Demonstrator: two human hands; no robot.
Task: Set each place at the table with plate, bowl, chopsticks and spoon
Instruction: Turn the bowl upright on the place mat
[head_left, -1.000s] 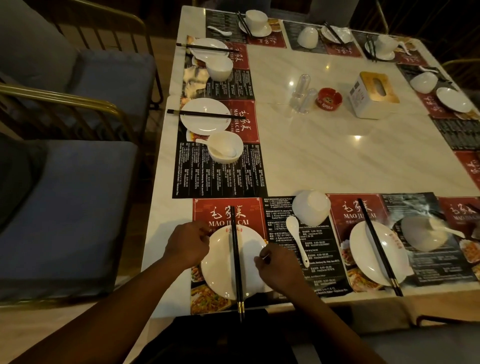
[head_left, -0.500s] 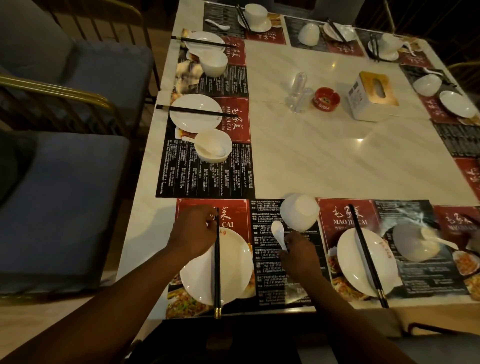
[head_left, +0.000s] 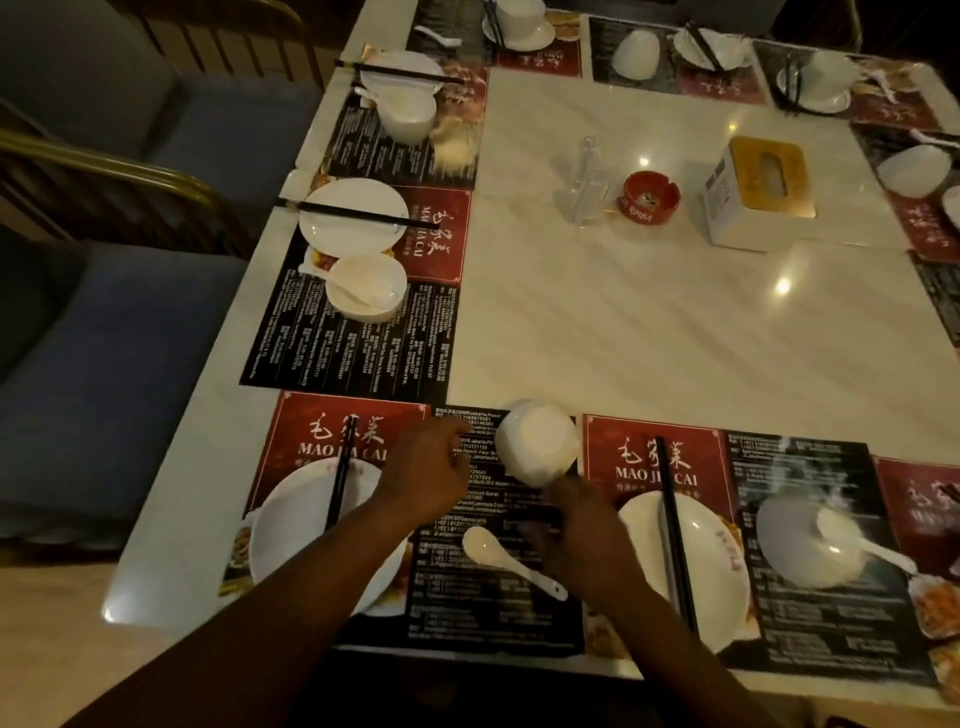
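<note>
The small white ceramic bowl (head_left: 537, 441) lies just beyond the fingers of the right hand (head_left: 587, 530), their grip too blurred to tell, while the left hand (head_left: 426, 480) hovers beside it, fingers loosely curled and empty.

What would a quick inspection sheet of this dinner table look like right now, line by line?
Surface: pale marble-look table, printed placemats round its edge.
Job's things: nearest plate with chopsticks across it; spoon on the mat; bowl appears overturned.
Clutter: red ashtray, tissue box, clear containers mid-table.
Hands: left hand beside the bowl, holding nothing; right hand blurred below the bowl, grip unclear.
Cables: nothing seen.
Surroundings: blue cushioned chairs on the left.
</note>
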